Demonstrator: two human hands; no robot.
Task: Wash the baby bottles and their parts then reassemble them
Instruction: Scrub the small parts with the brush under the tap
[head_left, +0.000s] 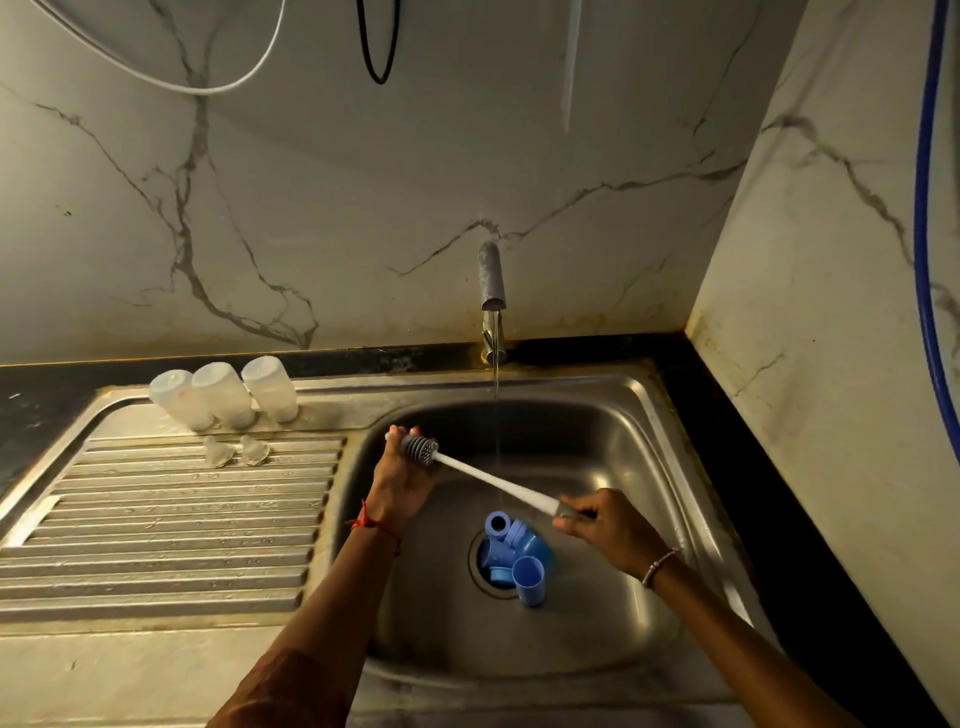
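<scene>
Head camera, looking down into the sink: the left hand has its fingers curled round the grey head of a bottle brush, and the right hand grips the handle's other end, so the brush slants across the basin. Blue caps and rings lie heaped on the drain. Water runs thin from the tap at the back edge. Three clear bottles stand mouth down along the drainboard's back edge, with two teats just in front.
</scene>
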